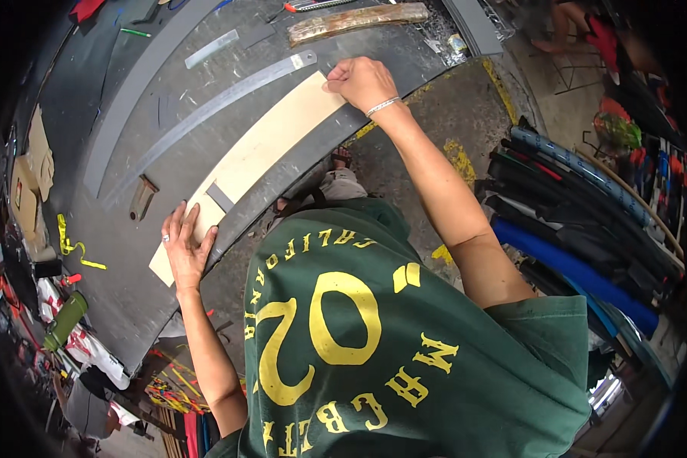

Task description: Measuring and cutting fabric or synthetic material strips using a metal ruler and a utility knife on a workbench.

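A long pale cream strip [259,153] lies slantwise on the grey worktable [130,252]. My left hand [185,246] lies flat on the strip's near end, fingers spread, holding nothing. My right hand [362,80] reaches to the far end with its fingers curled, and the thumb pinches the strip's corner. I cannot tell whether a small tool is also in that fist. A short grey piece [220,197] rests on the strip just beyond my left hand. A long metal ruler [206,114] lies alongside the strip on its far side.
A small wooden block [141,197], a yellow tape [72,246] and a green bottle [65,320] are on the left. A clear ruler [210,47] and a rough wooden plank [359,21] lie further back. Rolls of dark and blue material [572,229] are stacked on the floor at right.
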Motion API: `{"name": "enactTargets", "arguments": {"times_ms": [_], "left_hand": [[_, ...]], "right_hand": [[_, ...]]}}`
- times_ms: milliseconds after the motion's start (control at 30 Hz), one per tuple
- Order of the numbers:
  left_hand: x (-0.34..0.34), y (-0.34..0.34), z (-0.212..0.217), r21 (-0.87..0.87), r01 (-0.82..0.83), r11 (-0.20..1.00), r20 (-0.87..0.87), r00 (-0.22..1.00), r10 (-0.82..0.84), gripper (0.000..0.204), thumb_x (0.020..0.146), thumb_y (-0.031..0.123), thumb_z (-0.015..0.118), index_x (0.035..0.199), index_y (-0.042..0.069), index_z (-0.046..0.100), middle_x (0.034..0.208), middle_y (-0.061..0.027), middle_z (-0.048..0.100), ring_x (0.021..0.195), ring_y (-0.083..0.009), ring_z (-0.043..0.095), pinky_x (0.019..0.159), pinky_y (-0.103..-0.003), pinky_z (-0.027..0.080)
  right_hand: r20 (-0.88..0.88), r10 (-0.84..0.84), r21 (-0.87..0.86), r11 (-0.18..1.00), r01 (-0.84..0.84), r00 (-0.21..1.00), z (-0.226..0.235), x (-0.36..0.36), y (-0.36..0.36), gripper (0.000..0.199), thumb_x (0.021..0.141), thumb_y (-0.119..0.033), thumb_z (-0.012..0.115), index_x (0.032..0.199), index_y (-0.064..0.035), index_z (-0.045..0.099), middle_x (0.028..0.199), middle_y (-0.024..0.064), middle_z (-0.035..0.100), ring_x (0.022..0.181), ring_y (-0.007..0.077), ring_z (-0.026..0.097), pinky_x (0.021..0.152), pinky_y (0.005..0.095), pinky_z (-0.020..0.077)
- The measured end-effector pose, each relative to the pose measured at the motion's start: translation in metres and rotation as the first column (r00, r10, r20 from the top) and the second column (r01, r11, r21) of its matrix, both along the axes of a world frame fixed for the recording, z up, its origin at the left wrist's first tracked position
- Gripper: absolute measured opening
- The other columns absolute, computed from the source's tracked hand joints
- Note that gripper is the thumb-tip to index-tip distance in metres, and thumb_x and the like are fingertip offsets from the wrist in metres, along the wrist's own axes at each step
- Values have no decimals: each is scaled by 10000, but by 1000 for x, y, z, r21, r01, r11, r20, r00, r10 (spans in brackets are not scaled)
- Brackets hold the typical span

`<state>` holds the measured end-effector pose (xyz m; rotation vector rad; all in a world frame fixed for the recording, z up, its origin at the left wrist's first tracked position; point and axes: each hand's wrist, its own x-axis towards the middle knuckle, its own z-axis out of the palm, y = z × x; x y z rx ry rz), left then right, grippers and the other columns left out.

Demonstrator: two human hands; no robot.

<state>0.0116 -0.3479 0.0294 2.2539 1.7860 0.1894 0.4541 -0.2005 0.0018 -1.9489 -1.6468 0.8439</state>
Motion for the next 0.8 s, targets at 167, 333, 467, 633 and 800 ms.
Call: {"name": "enactTargets", "arguments": {"times_ms": [167,333,467,633,800], "left_hand": [[-3,0,3,-28,-5,1000,7,1000,5,584,816,317,859,1358,191,682,1487,-73,561,1361,-346,481,1133,-478,430],[-7,2,0,11,17,1000,-2,1000,-17,589,798,328,870,1342,191,693,1476,-72,572,1336,-347,504,1106,-474,461],[-14,2,-2,-7,27,1000,6,1000,-27,606,800,330,862,1360,177,688,1478,-96,575,1339,-376,502,1121,-489,438],[-23,-4,-7,31,29,999,42,999,-30,587,815,320,844,1363,181,683,1478,-107,571,1320,-385,510,1114,-499,434],[-19,-1,-7,72,53,996,88,994,-59,559,830,323,809,1352,173,680,1485,-90,567,1308,-393,513,1110,-498,440]], "right_hand": [[-40,-7,0,1000,7,999,-4,-2,-2,236,766,-307,858,911,-125,816,857,112,776,828,315,750,788,411,575],[-37,-7,25,1000,8,999,-9,-2,-3,234,773,-328,851,903,-135,817,850,83,777,818,288,749,758,402,572],[-11,-5,8,1000,5,1000,-7,-6,-3,243,775,-338,852,905,-135,816,856,75,779,827,278,751,759,396,571],[34,66,35,997,-67,997,-17,-5,-3,264,800,-339,843,938,-118,810,883,92,787,814,237,760,749,360,574],[6,82,8,997,-82,997,-22,3,3,230,864,-238,841,970,-41,785,823,25,758,739,69,658,690,240,512]]}}
